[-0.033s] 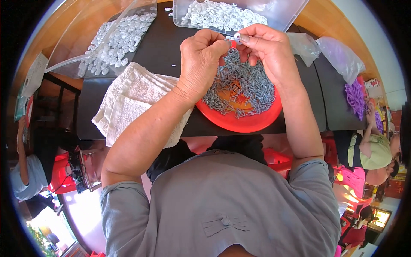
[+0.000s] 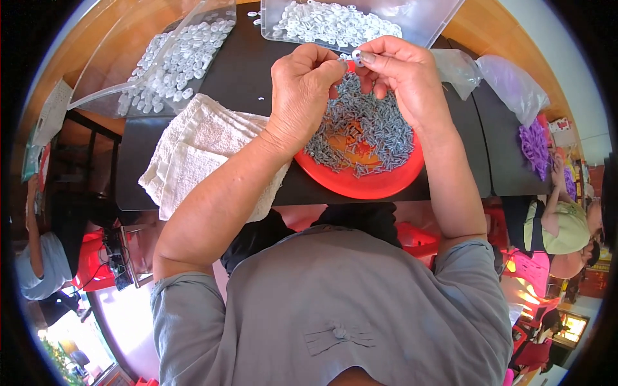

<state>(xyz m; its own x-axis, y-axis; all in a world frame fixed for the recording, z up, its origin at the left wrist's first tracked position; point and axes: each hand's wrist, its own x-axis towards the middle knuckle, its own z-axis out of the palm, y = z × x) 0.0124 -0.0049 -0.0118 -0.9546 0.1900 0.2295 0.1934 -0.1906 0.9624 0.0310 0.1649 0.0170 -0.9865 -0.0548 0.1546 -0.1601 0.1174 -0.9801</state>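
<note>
My right hand (image 2: 407, 76) pinches a small white oval plastic piece (image 2: 358, 58) with dark holes between thumb and forefinger. Close against it, my left hand (image 2: 301, 83) is closed in a pinch, its thumb pointing at the piece. A bit of white shows at the left fingertips, but what they hold is too small to make out. Both hands are above the far side of a red round basin (image 2: 370, 190). Heaped in the basin are many small grey metal screws (image 2: 386, 132). A folded cream towel (image 2: 193, 151) lies left of it, partly behind my left forearm.
Clear plastic bins with white oval pieces stand at the far left (image 2: 96, 78) and far middle (image 2: 441, 22). A few loose pieces lie between them on the dark table (image 2: 248, 71). Plastic bags (image 2: 515, 87) and purple strips (image 2: 534, 151) are at right. Other people sit at both sides.
</note>
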